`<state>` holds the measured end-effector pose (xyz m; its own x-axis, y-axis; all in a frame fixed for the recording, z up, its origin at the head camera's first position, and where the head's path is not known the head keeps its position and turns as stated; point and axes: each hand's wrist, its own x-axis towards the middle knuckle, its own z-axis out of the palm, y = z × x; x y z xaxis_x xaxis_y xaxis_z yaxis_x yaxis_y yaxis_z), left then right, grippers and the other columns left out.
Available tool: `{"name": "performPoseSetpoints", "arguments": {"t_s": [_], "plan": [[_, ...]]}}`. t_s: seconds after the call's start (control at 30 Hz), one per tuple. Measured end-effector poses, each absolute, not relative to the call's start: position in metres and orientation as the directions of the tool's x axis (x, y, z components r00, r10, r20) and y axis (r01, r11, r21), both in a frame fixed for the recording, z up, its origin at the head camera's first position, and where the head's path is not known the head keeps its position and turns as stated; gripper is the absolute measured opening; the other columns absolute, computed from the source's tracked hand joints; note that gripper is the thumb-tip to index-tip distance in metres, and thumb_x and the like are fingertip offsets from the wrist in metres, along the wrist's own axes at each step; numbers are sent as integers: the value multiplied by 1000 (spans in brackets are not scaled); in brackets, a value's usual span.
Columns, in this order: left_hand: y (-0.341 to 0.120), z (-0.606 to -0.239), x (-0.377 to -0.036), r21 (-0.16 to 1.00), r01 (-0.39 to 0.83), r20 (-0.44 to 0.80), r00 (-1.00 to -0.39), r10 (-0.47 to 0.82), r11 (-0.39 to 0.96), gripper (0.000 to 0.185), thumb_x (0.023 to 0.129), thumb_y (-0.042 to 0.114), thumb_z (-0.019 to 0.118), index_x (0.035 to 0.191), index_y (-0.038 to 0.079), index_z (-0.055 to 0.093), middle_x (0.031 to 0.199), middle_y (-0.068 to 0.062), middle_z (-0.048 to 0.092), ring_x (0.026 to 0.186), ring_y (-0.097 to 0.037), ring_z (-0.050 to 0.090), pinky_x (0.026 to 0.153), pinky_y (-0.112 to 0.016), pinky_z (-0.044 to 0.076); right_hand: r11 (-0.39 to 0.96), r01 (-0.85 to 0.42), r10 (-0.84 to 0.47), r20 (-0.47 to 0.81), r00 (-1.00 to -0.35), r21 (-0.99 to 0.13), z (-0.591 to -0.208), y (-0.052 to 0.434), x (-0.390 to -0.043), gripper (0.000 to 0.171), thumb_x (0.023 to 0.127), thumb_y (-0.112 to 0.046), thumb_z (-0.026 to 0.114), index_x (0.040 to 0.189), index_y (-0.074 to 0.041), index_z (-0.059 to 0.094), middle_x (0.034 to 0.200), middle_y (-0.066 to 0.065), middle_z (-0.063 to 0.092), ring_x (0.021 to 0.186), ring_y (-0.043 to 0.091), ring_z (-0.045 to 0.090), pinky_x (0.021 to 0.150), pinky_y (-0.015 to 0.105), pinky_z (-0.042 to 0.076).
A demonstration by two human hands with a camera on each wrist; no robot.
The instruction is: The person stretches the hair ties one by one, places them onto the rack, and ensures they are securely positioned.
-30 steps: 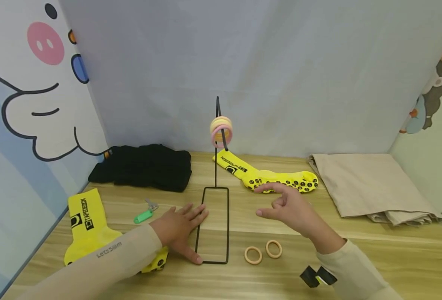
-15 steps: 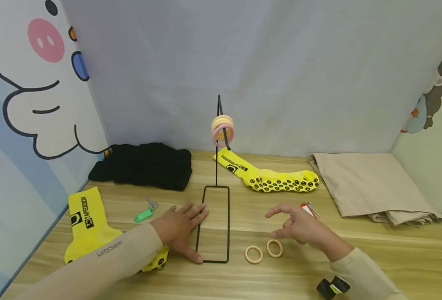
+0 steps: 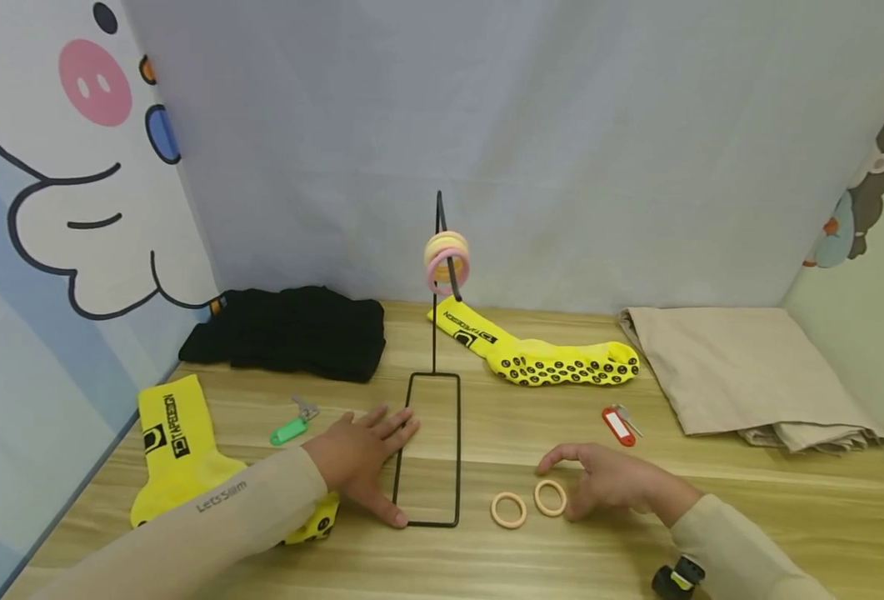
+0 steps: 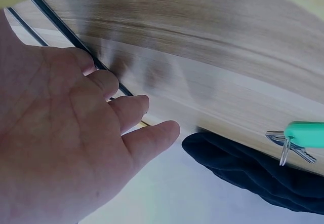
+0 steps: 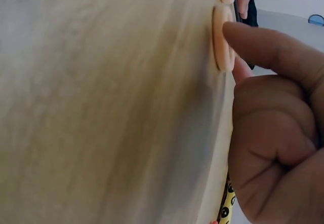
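Two peach rings [image 3: 528,503] lay flat on the wooden table [image 3: 749,517], just right of the black wire stand [image 3: 432,450], whose hook carried several yellow and pink rings [image 3: 446,257]. Flat and relaxed, the left hand [image 3: 359,457] pressed the stand's base frame, grasping nothing. The right hand [image 3: 612,481], raised near the yellow sock [image 3: 554,360] a second earlier, had dropped to the table, fingers [image 5: 263,49] curled loosely over the nearer ring and touching it; no firm grasp showed. Its move uncovered a red key tag [image 3: 616,424].
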<state>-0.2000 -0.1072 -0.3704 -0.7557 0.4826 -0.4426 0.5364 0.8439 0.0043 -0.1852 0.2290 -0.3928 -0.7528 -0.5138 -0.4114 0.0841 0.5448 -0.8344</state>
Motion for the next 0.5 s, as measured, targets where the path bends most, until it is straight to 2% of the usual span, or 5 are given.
{"name": "performPoseSetpoints", "arguments": {"t_s": [0.17, 0.37, 0.5], "plan": [[-106, -370, -200, 3, 535, -441, -758, 481, 845, 118, 59, 81, 59, 151, 24, 10, 158, 6, 4, 144, -25, 10, 110, -55, 21, 578, 43, -510, -401, -761, -815, -394, 226, -185, 52, 63, 15, 64, 110, -6, 57, 48, -9, 30, 41, 3, 28, 42, 16, 27], [-106, -371, -201, 0, 535, -442, -758, 480, 845, 118, 59, 81, 58, 151, 24, 10, 158, 5, 4, 144, -26, 9, 110, -55, 21, 553, -52, -567, -330, -755, -831, -395, 225, -186, 43, 64, 15, 63, 103, -2, 58, 52, -10, 31, 45, 2, 30, 46, 16, 29], [-106, -373, -201, -3, 537, -442, -757, 481, 844, 119, 59, 81, 59, 151, 23, 10, 158, 5, 3, 144, -27, 9, 110, -55, 21, 536, -111, -607, -290, -740, -837, -396, 225, -186, 38, 65, 12, 64, 99, -4, 59, 53, -12, 32, 45, 1, 30, 45, 15, 29]]}}
